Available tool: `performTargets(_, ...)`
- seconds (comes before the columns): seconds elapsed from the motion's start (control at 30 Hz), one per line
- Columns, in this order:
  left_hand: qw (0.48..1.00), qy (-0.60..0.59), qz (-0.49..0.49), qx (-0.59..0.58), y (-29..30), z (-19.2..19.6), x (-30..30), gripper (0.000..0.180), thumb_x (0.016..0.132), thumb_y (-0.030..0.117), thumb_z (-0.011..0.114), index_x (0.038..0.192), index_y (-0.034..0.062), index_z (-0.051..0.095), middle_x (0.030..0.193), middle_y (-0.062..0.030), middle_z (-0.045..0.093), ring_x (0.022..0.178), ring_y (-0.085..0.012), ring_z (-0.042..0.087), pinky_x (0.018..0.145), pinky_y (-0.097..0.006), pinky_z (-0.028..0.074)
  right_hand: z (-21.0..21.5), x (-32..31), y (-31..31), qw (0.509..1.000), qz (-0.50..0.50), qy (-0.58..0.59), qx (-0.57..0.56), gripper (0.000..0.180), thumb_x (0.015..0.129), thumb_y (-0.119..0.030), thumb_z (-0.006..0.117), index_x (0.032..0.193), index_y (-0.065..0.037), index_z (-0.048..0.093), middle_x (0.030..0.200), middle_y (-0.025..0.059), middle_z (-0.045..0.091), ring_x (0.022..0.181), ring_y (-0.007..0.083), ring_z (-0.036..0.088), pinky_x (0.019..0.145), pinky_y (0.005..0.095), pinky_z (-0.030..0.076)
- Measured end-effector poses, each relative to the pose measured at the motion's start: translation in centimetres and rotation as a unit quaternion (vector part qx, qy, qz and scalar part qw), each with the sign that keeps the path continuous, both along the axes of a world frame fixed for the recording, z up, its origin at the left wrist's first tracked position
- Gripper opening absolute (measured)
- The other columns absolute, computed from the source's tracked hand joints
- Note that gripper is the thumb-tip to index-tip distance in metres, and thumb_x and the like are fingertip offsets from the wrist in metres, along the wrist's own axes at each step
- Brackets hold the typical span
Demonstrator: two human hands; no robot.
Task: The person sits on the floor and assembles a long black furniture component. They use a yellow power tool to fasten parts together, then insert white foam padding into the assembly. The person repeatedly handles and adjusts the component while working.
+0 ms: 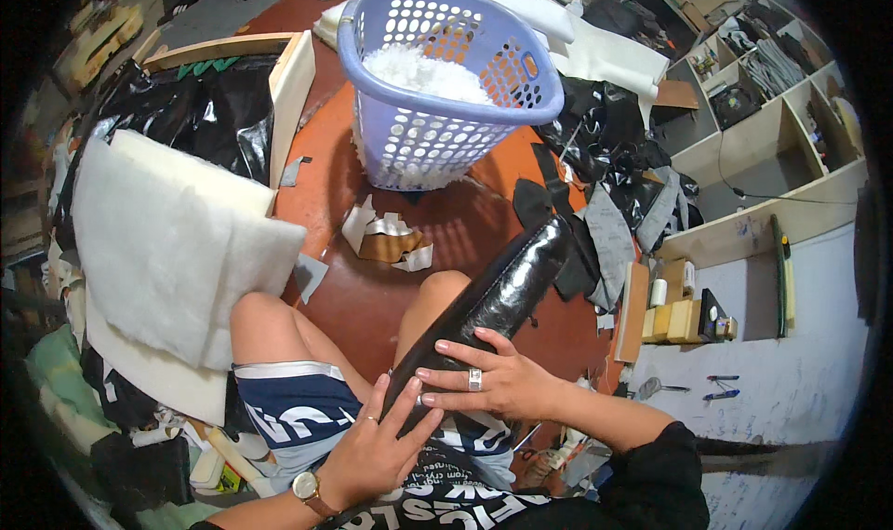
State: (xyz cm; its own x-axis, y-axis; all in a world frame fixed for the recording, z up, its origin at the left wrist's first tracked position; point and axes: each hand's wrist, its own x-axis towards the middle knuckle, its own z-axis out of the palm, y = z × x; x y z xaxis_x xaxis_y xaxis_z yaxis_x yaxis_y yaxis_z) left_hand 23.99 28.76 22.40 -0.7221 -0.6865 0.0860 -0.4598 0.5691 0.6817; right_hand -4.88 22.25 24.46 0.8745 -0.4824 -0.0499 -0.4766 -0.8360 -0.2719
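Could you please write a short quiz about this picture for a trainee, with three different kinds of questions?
1. True or false: both hands rest on the long black glossy piece that lies across the person's lap.
2. What fills the lilac laundry basket? A) white fluffy stuffing B) black scraps C) wooden blocks
3. Fill the gap: the thick white padding sheet lies on the person's ____ side.

Key
1. True: the left hand and the right hand both lie flat on its near end.
2. A
3. left
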Motion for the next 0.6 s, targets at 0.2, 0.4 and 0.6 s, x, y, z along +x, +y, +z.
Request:
performTargets(0.2,0.999,0.021,0.039,0.022,-2.1,2.0,-1.2,0.068,0.086,0.016,0.077,0.151,0.0075,0.059,0.164,-0.0392,0.033,0.148,-0.0547,0.045,0.122,-0.057,0.041,0.4,-1.6,-2.6,0.999,0.022,-0.017,0.039,0.072,0.092,-0.014,0.067,0.158,-0.037,0.051,0.169,-0.0088,0.044,0.16,0.0281,0.034,0.127,0.0592,0.028)
performTargets(0.4,0.983,0.074,0.091,0.141,-1.1,5.4,-1.5,0.066,0.089,0.016,0.075,0.153,0.0083,0.059,0.165,-0.0413,0.03,0.144,-0.0558,0.049,0.117,-0.05,0.046,3.8,-1.3,-3.0,0.991,0.042,-0.014,0.123,0.097,0.074,-0.008,0.082,0.162,-0.027,0.047,0.173,-0.0024,0.039,0.161,0.0343,0.03,0.129,0.0654,0.023)
performTargets(0.6,0.996,-0.024,0.053,0.064,-0.6,4.0,-1.7,0.062,0.087,0.019,0.079,0.146,0.0077,0.064,0.161,-0.0398,0.036,0.144,-0.0594,0.046,0.119,-0.06,0.043,-2.5,-2.3,0.8,0.986,-0.01,-0.162,0.041,0.068,0.089,-0.015,0.074,0.154,-0.028,0.058,0.162,-0.0081,0.053,0.158,0.0248,0.038,0.134,0.0581,0.006)
